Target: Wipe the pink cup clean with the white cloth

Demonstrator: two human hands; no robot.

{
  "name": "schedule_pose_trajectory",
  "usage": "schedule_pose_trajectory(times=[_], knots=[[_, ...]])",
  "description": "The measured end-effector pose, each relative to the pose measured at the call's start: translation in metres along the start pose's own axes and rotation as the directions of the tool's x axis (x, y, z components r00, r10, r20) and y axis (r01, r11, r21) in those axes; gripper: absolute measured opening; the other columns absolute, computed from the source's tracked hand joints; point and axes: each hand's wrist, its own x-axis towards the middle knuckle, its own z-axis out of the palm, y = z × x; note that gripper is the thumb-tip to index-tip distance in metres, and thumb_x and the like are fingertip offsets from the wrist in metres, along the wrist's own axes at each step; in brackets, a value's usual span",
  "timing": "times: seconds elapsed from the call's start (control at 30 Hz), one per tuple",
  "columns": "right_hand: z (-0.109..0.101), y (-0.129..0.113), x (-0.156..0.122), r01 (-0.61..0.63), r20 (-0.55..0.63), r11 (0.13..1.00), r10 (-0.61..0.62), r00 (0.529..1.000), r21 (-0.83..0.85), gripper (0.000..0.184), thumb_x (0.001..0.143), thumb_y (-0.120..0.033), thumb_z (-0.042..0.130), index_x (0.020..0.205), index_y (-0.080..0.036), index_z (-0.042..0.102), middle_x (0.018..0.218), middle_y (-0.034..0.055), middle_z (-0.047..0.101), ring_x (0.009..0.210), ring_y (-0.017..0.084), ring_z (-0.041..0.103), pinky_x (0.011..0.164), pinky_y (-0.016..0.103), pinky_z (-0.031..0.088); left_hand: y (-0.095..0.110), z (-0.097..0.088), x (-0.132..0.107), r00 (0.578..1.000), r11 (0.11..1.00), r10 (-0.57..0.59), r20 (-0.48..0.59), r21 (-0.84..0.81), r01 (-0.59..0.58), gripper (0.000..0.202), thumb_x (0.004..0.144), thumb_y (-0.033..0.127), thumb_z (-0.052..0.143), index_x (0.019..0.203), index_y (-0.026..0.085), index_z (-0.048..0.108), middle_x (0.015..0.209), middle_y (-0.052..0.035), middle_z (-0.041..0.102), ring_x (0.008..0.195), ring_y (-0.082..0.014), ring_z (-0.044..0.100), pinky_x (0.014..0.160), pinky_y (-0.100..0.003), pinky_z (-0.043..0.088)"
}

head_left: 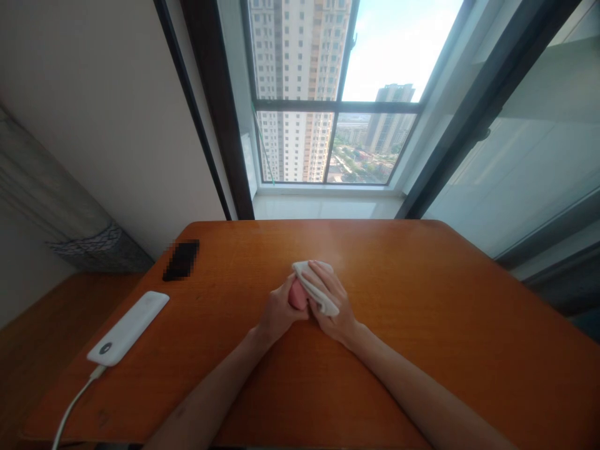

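Near the middle of the wooden table [403, 350], my left hand [277, 312] is closed around a small, rounded pink object [297, 295]; its kind does not show. My right hand [335, 303] presses a folded white cloth [323, 300] against the pink object's right side and top. The cloth sticks out past the fingers at the top and below. Both hands are close together, and part of the pink object is hidden by the fingers and the cloth.
A white power bank [134, 325] with a white cable [75, 406] lies on the table's left side. Behind it is a dark, blurred-out flat object [182, 260]. Beyond the table's far edge stands a window [332, 106], and a grey curtain [60, 194] hangs at the left.
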Motion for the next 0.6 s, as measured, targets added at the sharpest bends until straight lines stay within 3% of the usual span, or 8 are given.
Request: schedule_pose_trajectory(times=[0.07,0.13,0.2,0.27,0.33,0.5,0.53,0.6], knots=[[0.001,-0.003,-0.002,0.132,0.073,0.991,-0.129,0.989,-0.038,0.061,0.105,-0.041,0.063,0.165,-0.036,0.053,0.172,0.0057,0.052,0.161,0.04,0.046,0.135,0.069,0.032,-0.002,-0.001,-0.001,0.998,0.999,-0.044,0.035,0.009,0.044,0.055,0.069,0.025,0.088,0.121,0.019,0.071,0.098,-0.0023,0.083,0.081,-0.0223,0.076,0.079,-0.031,0.063],[0.004,-0.003,-0.002,0.14,0.08,0.99,-0.137,0.987,-0.033,0.059,0.105,-0.043,0.062,0.163,-0.038,0.055,0.171,0.0039,0.053,0.161,0.04,0.046,0.135,0.071,0.03,-0.002,-0.002,0.0,0.997,0.998,-0.057,0.044,0.019,0.056,0.049,0.069,0.026,0.089,0.114,0.018,0.071,0.092,-0.0014,0.081,0.077,-0.0214,0.074,0.074,-0.03,0.061],[0.008,-0.002,-0.001,-0.004,-0.006,1.0,0.004,1.0,0.025,0.051,0.109,-0.039,0.056,0.161,-0.038,0.058,0.171,0.0036,0.054,0.159,0.037,0.049,0.134,0.067,0.037,0.001,-0.001,0.001,1.0,0.999,-0.022,0.012,0.023,0.022,0.051,0.073,0.025,0.086,0.121,0.019,0.07,0.102,-0.0027,0.083,0.085,-0.0222,0.075,0.081,-0.031,0.062],[0.01,0.0,0.0,-0.187,-0.106,0.976,0.199,0.974,0.114,0.049,0.113,-0.035,0.047,0.161,-0.035,0.058,0.169,0.0053,0.056,0.157,0.032,0.053,0.13,0.061,0.045,0.003,0.0,0.002,1.0,0.999,0.027,-0.017,0.019,-0.027,0.057,0.076,0.022,0.081,0.132,0.022,0.068,0.12,-0.0046,0.082,0.1,-0.0235,0.078,0.092,-0.032,0.062],[0.01,0.0,0.0,-0.253,-0.128,0.956,0.273,0.954,0.15,0.051,0.114,-0.033,0.044,0.164,-0.033,0.054,0.167,0.0073,0.058,0.156,0.03,0.054,0.128,0.057,0.049,0.004,0.001,0.003,0.999,0.999,0.049,-0.019,0.008,-0.048,0.06,0.077,0.02,0.079,0.136,0.024,0.066,0.133,-0.0057,0.079,0.111,-0.0243,0.077,0.1,-0.033,0.061],[0.004,-0.003,-0.002,0.077,0.057,0.997,-0.076,0.996,-0.031,0.055,0.107,-0.039,0.06,0.161,-0.037,0.057,0.17,0.0043,0.055,0.161,0.039,0.046,0.134,0.07,0.034,0.001,-0.002,0.002,0.999,0.999,-0.043,0.033,0.002,0.043,0.054,0.071,0.024,0.087,0.123,0.019,0.069,0.102,-0.0029,0.084,0.086,-0.0232,0.077,0.081,-0.032,0.063],[0.005,-0.003,-0.002,0.092,0.06,0.995,-0.089,0.994,-0.033,0.054,0.106,-0.039,0.061,0.16,-0.037,0.059,0.169,0.0038,0.056,0.16,0.039,0.047,0.134,0.071,0.032,0.001,-0.002,0.002,0.998,0.999,-0.053,0.04,0.005,0.052,0.054,0.071,0.025,0.088,0.121,0.019,0.07,0.099,-0.0021,0.083,0.083,-0.0227,0.076,0.078,-0.031,0.062],[0.007,0.0,0.0,-0.027,-0.019,0.999,0.027,0.999,0.027,0.049,0.11,-0.038,0.054,0.158,-0.037,0.061,0.165,0.0046,0.061,0.157,0.036,0.052,0.133,0.067,0.037,0.001,-0.002,0.002,0.999,0.999,-0.033,0.027,0.009,0.033,0.055,0.074,0.025,0.086,0.126,0.02,0.069,0.108,-0.0034,0.083,0.09,-0.0232,0.078,0.084,-0.032,0.063]])
